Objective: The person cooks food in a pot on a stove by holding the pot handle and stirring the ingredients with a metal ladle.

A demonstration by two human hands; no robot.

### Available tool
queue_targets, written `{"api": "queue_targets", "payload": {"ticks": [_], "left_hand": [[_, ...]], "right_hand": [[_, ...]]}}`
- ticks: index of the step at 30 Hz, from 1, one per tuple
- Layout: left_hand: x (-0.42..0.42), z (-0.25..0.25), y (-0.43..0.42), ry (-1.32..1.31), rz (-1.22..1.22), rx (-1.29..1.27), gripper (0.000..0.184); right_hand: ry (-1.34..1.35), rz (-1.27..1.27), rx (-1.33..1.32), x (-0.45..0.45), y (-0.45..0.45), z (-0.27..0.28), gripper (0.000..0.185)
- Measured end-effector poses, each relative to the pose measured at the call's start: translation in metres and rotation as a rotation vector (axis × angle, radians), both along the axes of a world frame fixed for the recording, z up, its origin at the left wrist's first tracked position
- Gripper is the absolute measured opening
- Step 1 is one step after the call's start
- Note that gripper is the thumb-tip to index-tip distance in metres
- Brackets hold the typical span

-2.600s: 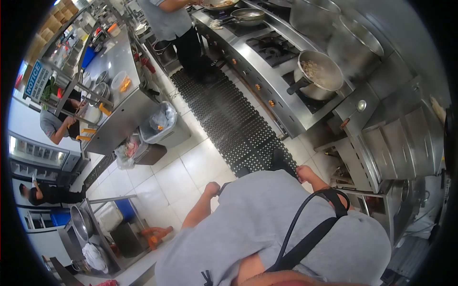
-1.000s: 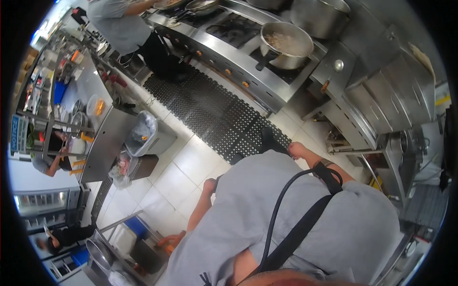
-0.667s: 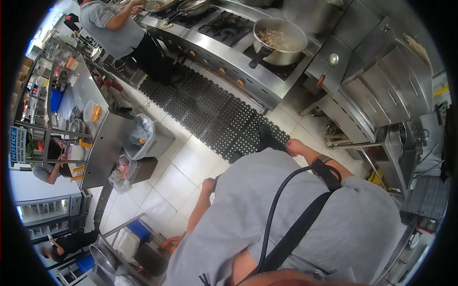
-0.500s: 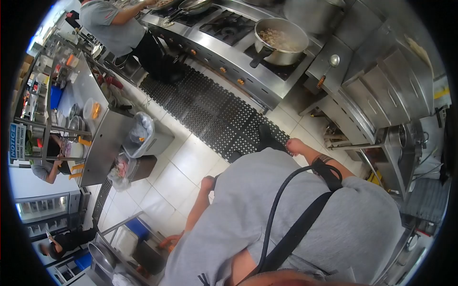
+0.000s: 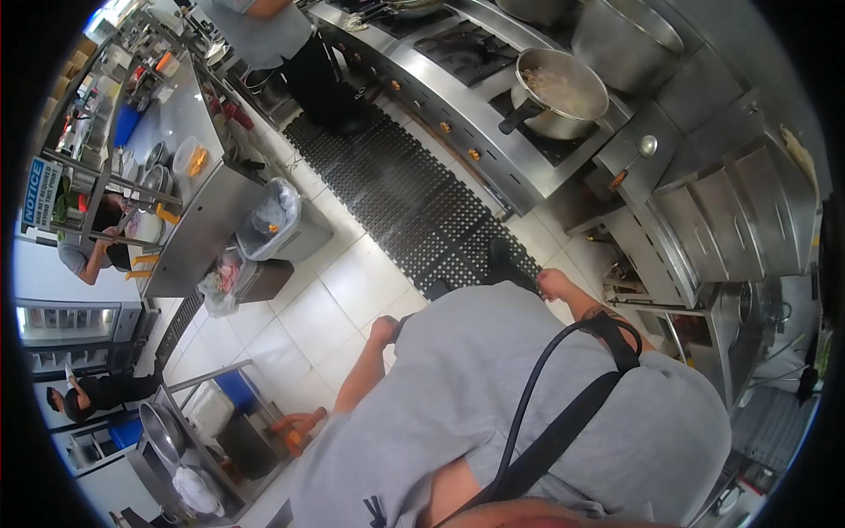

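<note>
My left hand hangs by my side with its fingers curled. A dark edge shows between it and my grey shirt; whether the hand grips it is unclear. On the other side my right hand hangs with its fingers folded in, and nothing shows in it. It is just past the end of the black rubber mat. Ahead, a pot with a black handle and chopped food inside stands on the stove, out of reach of both hands.
A spoon lies right of the stove. Lined bins stand beside the steel counter at left. A co-worker stands at the stove's far end; others are farther left. A cart is at lower left.
The view has shifted, so the stove and pot appear farther right and slightly lower. Both my hands still hang at my sides, with little change in posture.
</note>
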State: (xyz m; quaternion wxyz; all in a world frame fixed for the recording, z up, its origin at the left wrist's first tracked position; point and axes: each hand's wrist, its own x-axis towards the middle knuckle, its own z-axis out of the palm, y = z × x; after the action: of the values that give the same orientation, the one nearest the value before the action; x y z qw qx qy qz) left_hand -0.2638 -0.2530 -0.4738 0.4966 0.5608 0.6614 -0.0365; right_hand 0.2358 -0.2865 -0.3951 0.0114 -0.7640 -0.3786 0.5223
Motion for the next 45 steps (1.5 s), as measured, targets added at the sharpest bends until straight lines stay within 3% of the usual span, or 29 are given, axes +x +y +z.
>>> {"api": "queue_targets", "payload": {"ticks": [8,12,15,16,19,20,21,23,25,27,34,36,37,39,42,44,45], "left_hand": [[0.007,0.015,-0.003,0.004,0.071,-0.101,0.032],[-0.007,-0.023,-0.004,0.083,-0.19,0.069,0.034],[-0.004,-0.015,0.002,0.181,-0.461,0.199,0.035],[0.0,-0.008,0.003,0.169,-0.477,0.214,0.035],[0.004,0.006,0.007,0.172,-0.405,0.17,0.034],[0.005,0.009,0.008,0.145,-0.361,0.126,0.036],[0.005,0.011,0.008,0.12,-0.316,0.079,0.038],[0.002,0.0,0.007,0.089,-0.347,0.155,0.035],[0.001,0.001,0.004,0.059,-0.379,0.228,0.033],[0.006,0.011,0.002,-0.072,-0.054,0.102,0.026],[0.013,0.024,0.013,-0.046,-0.029,0.116,0.022],[0.016,0.031,0.015,0.052,-0.137,0.038,0.021],[0.009,0.014,0.013,0.054,-0.13,0.031,0.021],[0.002,-0.007,0.013,0.236,-0.595,0.342,0.022],[-0.001,-0.017,0.013,0.241,-0.544,0.24,0.022],[0.001,-0.007,0.013,0.292,-0.583,0.201,0.023],[0.002,-0.006,0.013,0.276,-0.466,0.227,0.024]], "right_hand": [[-0.035,-0.011,0.042,0.004,-0.007,-0.018,0.02],[-0.057,0.365,0.298,0.02,-0.021,-0.053,0.021],[-0.12,0.442,0.378,0.021,-0.021,-0.051,0.015],[-0.155,0.24,0.222,0.009,-0.017,-0.034,0.016],[-0.105,0.117,0.1,0.005,-0.016,-0.027,0.017],[-0.106,0.11,0.102,0.007,-0.016,-0.027,0.017],[-0.111,0.264,0.212,0.017,-0.019,-0.046,0.017],[-0.108,0.416,0.317,0.015,-0.022,-0.047,0.017],[-0.042,0.038,0.017,0.006,-0.011,-0.019,0.017],[-0.048,0.032,0.048,0.005,-0.011,-0.021,0.016],[-0.047,-0.014,0.068,-0.001,-0.009,0.0,0.016],[-0.036,0.004,0.07,0.005,-0.013,-0.008,0.015],[-0.042,0.239,0.264,0.013,-0.017,-0.019,0.015],[-0.039,0.485,0.452,0.016,-0.02,-0.031,0.015],[-0.147,0.486,0.347,0.009,-0.012,-0.025,0.015],[-0.022,0.15,0.111,0.0,-0.006,-0.001,0.019],[-0.019,0.148,0.106,-0.001,-0.005,-0.003,0.019]]}}
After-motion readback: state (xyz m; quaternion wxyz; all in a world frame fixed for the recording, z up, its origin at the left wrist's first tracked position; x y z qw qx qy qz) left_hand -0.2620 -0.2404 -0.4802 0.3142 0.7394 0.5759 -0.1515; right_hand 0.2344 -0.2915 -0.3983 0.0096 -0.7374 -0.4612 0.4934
